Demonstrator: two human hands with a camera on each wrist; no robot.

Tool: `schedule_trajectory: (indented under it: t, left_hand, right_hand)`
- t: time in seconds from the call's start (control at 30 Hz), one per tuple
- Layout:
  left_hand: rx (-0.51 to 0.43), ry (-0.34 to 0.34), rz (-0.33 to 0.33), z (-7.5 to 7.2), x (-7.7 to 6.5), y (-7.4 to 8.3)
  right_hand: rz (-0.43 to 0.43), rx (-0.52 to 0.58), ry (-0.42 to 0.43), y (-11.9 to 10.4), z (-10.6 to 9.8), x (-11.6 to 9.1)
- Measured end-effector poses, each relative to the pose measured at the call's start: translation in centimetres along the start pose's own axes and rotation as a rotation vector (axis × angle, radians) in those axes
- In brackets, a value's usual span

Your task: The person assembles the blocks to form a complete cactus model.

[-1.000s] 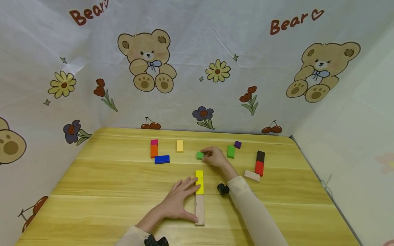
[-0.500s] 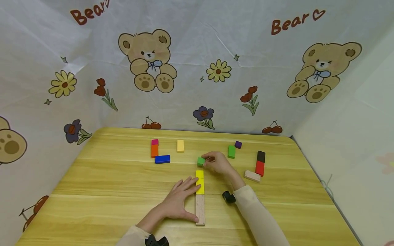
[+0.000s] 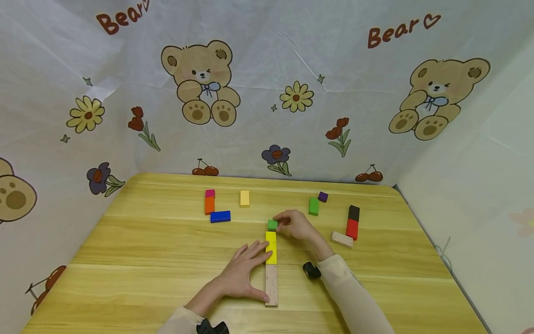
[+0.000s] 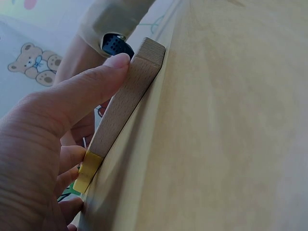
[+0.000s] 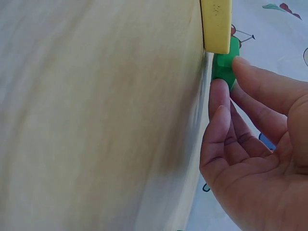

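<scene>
A green cube [image 3: 272,225] is pinched between the thumb and fingers of my right hand [image 3: 295,226]. It sits at the far end of a yellow block [image 3: 271,248]; whether they touch, I cannot tell. The right wrist view shows the green cube [image 5: 225,65] partly behind the yellow block [image 5: 216,24]. Nearer me, a plain wooden block [image 3: 271,285] continues the straight row. My left hand [image 3: 239,271] lies spread along the row's left side, fingertips on the yellow block and thumb at the wooden block's near end. In the left wrist view, the thumb touches the wooden block [image 4: 122,96].
On the table [image 3: 167,269], orange [image 3: 209,205], pink [image 3: 210,193], blue [image 3: 220,216] and pale yellow blocks [image 3: 244,198] lie back left. At right are green [image 3: 314,206], purple [image 3: 323,196], black [image 3: 353,213], red [image 3: 352,229] and wooden blocks [image 3: 342,239]. A printed cloth hangs behind.
My right hand has brought the green cube toward me, up to the far end of the yellow block. The left hand has stayed in place.
</scene>
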State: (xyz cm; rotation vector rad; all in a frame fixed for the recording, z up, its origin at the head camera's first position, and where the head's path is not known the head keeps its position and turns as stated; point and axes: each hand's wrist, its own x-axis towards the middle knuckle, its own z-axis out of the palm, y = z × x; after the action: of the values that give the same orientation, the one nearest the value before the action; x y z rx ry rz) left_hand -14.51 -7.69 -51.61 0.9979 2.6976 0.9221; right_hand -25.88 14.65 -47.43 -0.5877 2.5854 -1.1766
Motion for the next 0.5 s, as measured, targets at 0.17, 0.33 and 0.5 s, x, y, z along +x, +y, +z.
schedule_trajectory:
  t: [0.17,0.33,0.5]
  left_hand:
    - [-0.004,0.001,0.01,0.07,0.0,-0.08]
    - [-0.006,-0.001,0.009,0.13,0.03,-0.11]
    - [0.001,0.0,0.005,0.11,0.06,-0.1]
  right_hand:
    - [0.001,-0.013,-0.019,0.43,0.0,0.1]
    - [-0.002,-0.019,-0.03,0.58,-0.03,0.18]
    - [-0.026,-0.023,-0.04,0.66,-0.04,0.24]
